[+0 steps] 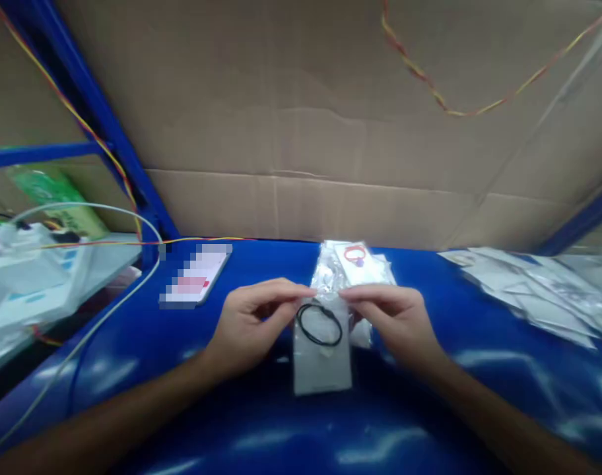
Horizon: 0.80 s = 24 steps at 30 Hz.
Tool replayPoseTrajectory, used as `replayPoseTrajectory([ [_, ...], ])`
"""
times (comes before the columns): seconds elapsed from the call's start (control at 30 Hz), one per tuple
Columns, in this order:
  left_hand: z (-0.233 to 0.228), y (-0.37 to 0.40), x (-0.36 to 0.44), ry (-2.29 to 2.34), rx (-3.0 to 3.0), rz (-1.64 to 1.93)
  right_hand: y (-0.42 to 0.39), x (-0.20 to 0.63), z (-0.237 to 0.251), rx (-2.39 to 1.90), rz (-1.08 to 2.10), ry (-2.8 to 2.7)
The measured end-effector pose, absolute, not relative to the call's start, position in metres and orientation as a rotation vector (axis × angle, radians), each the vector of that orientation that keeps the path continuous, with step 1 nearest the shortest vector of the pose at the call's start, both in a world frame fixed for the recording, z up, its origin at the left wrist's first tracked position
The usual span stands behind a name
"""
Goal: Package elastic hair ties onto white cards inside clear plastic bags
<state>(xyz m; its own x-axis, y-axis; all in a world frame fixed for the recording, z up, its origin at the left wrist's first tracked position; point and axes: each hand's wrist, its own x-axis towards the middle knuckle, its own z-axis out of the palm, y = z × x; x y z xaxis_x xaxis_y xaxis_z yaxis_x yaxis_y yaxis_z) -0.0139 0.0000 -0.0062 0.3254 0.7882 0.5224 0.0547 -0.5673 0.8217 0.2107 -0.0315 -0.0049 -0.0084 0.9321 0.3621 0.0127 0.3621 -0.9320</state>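
A clear plastic bag [323, 369] with a white card inside hangs between my hands, its top edge pinched at both corners. In front of the card lies a black cord loop [319, 323], which looks like a bracelet. My left hand [254, 323] grips the bag's left upper corner between thumb and forefinger. At the right upper corner, my right hand [397, 323] pinches in the same way. Just beyond the fingertips lies a small pile of similar bags, the top one showing a white card with a red cord loop [354, 254].
On the blue table [241, 435], a phone [197, 274] lies to the left and a spread stack of bagged cards [533, 290] to the right. A white cable [107, 310] crosses the left side near a power strip [38, 270]. Cardboard [301, 132] stands behind.
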Motion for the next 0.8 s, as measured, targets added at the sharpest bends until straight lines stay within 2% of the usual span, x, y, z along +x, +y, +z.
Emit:
replayPoseTrajectory([
  [0.13, -0.0027, -0.0005, -0.0167, 0.625, 2.018, 1.33, -0.0329, 0.2129, -0.0026, -0.927, 0.913, -1.409],
  [0.4, 0.0026, -0.0019, -0.0162, 0.609, 2.173, 1.345, -0.0357, 0.2088, -0.0041, -0.973, 1.082, -1.338],
  [0.67, -0.0002, -0.0029, -0.0208, 0.639, 2.122, 1.292, -0.0316, 0.2107, -0.0083, -1.042, 1.158, -1.413],
  [0.8, -0.0042, -0.0041, -0.0139, 0.785, 2.009, 1.264, -0.0312, 0.2114, -0.0081, -1.052, 1.087, -1.449],
])
